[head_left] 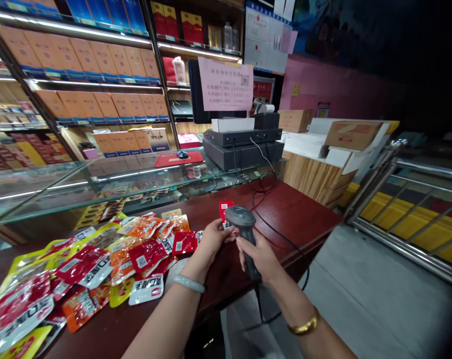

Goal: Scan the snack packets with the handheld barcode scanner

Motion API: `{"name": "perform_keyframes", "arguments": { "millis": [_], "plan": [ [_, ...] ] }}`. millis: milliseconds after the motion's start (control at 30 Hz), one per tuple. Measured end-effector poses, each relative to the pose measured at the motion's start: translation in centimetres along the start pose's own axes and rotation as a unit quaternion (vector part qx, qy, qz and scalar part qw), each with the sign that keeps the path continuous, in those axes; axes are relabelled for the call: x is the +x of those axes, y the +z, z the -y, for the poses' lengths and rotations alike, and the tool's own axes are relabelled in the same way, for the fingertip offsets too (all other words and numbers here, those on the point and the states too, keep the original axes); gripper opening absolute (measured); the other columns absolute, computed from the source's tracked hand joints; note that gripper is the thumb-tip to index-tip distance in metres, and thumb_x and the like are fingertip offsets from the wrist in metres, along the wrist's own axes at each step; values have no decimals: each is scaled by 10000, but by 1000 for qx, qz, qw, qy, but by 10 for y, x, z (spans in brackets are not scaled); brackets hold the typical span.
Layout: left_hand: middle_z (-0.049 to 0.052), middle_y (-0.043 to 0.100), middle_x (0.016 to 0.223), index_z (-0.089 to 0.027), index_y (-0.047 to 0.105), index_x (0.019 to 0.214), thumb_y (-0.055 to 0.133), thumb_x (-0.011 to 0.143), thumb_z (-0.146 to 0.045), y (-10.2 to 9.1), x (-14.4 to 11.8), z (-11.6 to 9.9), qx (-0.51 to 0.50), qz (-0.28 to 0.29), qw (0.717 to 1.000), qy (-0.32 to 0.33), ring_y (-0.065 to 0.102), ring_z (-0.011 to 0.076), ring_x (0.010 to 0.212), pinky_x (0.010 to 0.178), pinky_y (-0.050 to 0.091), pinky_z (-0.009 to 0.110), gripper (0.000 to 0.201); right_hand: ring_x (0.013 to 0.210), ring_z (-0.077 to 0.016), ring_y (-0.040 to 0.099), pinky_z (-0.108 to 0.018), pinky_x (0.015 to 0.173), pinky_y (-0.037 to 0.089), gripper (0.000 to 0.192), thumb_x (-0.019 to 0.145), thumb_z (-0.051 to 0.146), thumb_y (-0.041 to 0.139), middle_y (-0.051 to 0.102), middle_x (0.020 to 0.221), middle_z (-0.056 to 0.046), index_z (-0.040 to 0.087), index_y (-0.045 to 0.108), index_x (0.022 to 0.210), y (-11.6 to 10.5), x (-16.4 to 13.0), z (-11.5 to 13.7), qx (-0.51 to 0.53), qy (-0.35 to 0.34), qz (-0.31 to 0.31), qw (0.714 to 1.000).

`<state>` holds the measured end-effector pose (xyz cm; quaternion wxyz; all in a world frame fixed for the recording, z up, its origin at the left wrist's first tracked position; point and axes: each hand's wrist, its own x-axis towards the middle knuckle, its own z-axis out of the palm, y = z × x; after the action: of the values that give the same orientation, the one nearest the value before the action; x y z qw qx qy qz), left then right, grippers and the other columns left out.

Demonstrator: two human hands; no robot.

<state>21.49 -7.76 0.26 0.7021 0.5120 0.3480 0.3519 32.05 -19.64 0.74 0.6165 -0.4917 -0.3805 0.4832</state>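
A dark grey barcode scanner (253, 264) is gripped upright by its handle in my right hand (261, 254), its head tilted over the desk. A cable runs down from the handle's base. Just left of the scanner, my left hand (213, 242) pinches the lower edge of a small red snack packet (226, 205); the scanner head partly covers this packet. To the left of my left wrist lies a heap of snack packets (151, 254) in red, orange, yellow and white. One red packet (184, 243) rests at the heap's right edge, close to my left forearm.
The dark red desk (286, 209) carries a loose black cable (274, 227). Behind it are a glass counter (136, 174), a black cash drawer (244, 152) and a monitor with a pink paper notice (226, 85). A metal railing (409, 209) stands at right.
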Motion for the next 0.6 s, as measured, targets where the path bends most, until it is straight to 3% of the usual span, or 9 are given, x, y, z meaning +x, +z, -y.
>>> {"name": "perform_keyframes", "arguments": {
  "millis": [67,133,167,233,300,367,500,600],
  "plan": [
    [86,815,957,-155,734,1089,897,692,-177,-3,-2,-3,76,2,996,37,769,218,846,805,602,315,430,365,-106,476,-209,380,448,482,804,540,741,536,489,115,199,535,1075,0,-2,0,-5,-6,-3,1000],
    [119,798,1158,-178,726,1255,820,762,-154,-12,-7,-11,243,-53,964,96,748,271,1058,958,565,378,502,370,-110,478,-210,385,447,529,809,540,739,540,490,115,185,544,1148,0,-4,1,-12,-7,-5,1000],
    [132,774,1242,-188,723,1292,786,791,-151,-18,-11,-16,345,-87,927,122,718,291,1145,1024,531,405,506,373,-110,479,-209,388,445,553,813,543,734,541,489,114,176,547,1183,0,-6,1,-17,-4,-6,1000],
    [146,722,1358,-212,742,1294,768,818,-186,-34,-20,-28,534,-125,826,133,638,334,1285,1127,447,462,477,381,-111,482,-208,394,444,579,817,546,727,543,492,112,165,548,1215,0,-8,1,-24,3,-2,1000],
    [162,701,1381,-225,773,1237,818,793,-280,-49,-29,-39,661,-122,737,78,561,392,1362,1166,381,531,450,386,-112,485,-208,398,444,585,814,547,725,546,497,111,164,548,1219,0,-10,0,-29,13,7,999],
    [179,670,1412,-233,780,1203,862,748,-394,-60,-36,-46,725,-110,680,7,506,434,1401,1158,355,581,489,384,-113,488,-210,398,443,586,807,550,728,549,497,111,169,547,1214,0,-11,-2,-38,26,14,999],
    [219,585,1500,-192,733,1229,837,754,-478,-65,-38,-48,759,-110,641,-39,471,435,1432,1140,351,577,564,381,-116,489,-212,402,438,581,793,565,736,551,478,107,176,541,1177,1,-11,-6,-57,45,21,997],
    [241,677,1363,-152,707,1185,840,755,-424,-60,-34,-45,759,-118,640,-8,550,426,1360,1122,364,551,526,382,-113,486,-211,407,438,575,804,572,733,554,483,109,184,533,1177,1,-10,-8,-54,42,25,997]
  ]
}}
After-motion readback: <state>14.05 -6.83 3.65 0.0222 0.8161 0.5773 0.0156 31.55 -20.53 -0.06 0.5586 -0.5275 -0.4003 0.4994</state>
